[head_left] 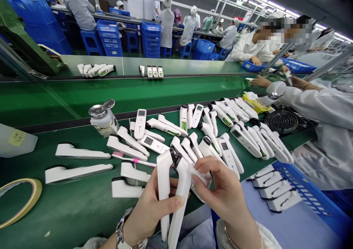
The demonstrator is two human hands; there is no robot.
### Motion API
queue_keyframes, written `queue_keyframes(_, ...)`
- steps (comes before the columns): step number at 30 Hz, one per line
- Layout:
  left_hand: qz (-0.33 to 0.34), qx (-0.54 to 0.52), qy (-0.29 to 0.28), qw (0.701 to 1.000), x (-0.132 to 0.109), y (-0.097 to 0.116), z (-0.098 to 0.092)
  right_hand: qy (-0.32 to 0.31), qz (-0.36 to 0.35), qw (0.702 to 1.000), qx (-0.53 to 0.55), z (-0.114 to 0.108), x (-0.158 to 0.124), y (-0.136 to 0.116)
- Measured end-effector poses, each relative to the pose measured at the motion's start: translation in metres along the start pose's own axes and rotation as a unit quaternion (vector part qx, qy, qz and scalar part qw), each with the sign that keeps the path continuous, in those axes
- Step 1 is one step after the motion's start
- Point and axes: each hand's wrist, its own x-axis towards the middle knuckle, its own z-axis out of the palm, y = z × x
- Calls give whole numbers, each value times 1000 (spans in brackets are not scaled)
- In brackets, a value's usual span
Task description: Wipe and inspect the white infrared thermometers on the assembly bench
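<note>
Two white infrared thermometers (180,194) stand side by side in my left hand (150,208), their black-rimmed heads up and touching. My left fingers and thumb wrap round both bodies. My right hand (222,190) pinches a crumpled white cloth (202,175) against the head of the right-hand one. Behind my hands lie many more white thermometers (228,153), some with screens up, some showing green inside an uncovered battery bay. A pink-and-white toothbrush-like stick (135,161) lies left of my hands, among other thermometers (82,151).
A pump bottle (103,118) with a metal top stands at the back left. A tape roll (20,201) lies at the left edge. A blue basket (306,190) with thermometers is at my right. Beyond runs a green conveyor belt (110,91); a co-worker's sleeve (300,98) reaches in beside a black fan (281,121).
</note>
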Motion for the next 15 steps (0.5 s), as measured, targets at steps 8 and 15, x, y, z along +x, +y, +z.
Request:
queue_keyframes(8, -17, -9, 9, 1000, -4, 6, 1, 2, 16, 1000, -15, -5, -2, 7)
queue_keyframes(15, -24, -26, 7, 999, -4, 8, 3, 17, -38, 998, 48, -1, -4, -4)
